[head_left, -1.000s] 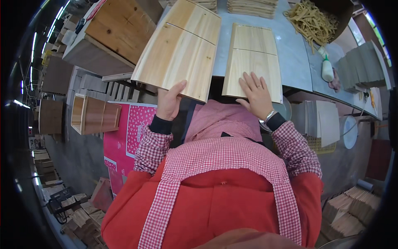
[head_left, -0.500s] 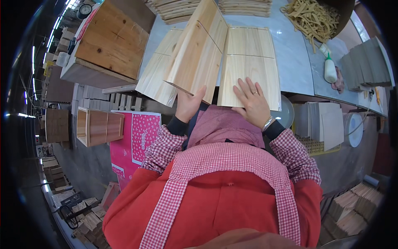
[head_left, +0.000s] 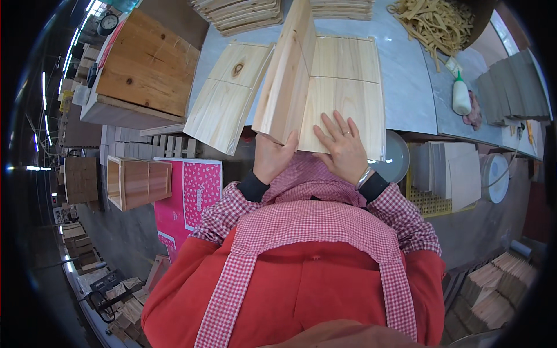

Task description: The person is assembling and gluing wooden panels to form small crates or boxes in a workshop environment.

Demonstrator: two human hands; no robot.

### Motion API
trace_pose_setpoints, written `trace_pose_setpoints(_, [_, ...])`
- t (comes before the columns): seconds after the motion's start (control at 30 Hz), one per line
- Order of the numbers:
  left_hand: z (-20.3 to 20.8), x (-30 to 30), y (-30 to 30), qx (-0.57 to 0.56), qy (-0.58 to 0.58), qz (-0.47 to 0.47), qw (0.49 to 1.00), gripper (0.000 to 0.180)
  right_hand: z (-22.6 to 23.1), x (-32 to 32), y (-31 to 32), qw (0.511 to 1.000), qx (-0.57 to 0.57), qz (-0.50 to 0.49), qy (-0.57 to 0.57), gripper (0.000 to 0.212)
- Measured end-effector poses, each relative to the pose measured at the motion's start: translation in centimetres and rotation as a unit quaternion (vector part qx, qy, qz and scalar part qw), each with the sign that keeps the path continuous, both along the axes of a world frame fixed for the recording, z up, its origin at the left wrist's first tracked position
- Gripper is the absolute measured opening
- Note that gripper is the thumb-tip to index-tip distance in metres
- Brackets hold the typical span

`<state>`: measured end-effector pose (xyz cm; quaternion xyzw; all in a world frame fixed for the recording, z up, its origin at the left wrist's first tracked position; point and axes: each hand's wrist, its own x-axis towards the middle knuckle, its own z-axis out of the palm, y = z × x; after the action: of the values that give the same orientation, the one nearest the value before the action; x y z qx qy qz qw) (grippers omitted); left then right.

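My left hand (head_left: 274, 158) is closed on the near lower end of a pale wooden panel (head_left: 284, 87), which stands nearly upright on its long edge. This panel rests against the left side of a second wooden panel (head_left: 342, 95) lying on the table. My right hand (head_left: 344, 148) lies flat on that lying panel, with its fingers spread. A groove line crosses both panels. Left of them lies another wooden panel (head_left: 223, 95) with a dark knot. The panels' near ends overhang the table edge.
Stacks of wooden panels (head_left: 238, 14) stand at the back of the grey-white table (head_left: 409, 87). At the right are a glue bottle (head_left: 461, 97), a heap of rubber bands (head_left: 432, 26) and grey boards (head_left: 513, 87). A wooden box (head_left: 139, 181) sits on a pink carton (head_left: 200, 194) at left.
The panel in my left hand has swung right and more upright, its near end shifting rightward. More of the knotted left panel now shows. My right hand stays on the lying panel.
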<state>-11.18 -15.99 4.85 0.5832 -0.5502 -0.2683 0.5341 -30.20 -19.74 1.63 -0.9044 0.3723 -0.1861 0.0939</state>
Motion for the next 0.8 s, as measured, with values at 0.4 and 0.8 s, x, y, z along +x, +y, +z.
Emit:
trace_pose_setpoints(0.4, [-0.8,2.6,1.4,0.015,-0.006,0.033,0.999,0.031,1.1,1.4,0.7,1.000,0.016,0.026,-0.002,0.059])
trace_pose_setpoints(0.8, [2.9,9.7,21.3,0.176,-0.103,0.297,0.933,0.045,-4.8,-1.0,-13.6,0.932,-0.087,-0.272,-0.221,0.024])
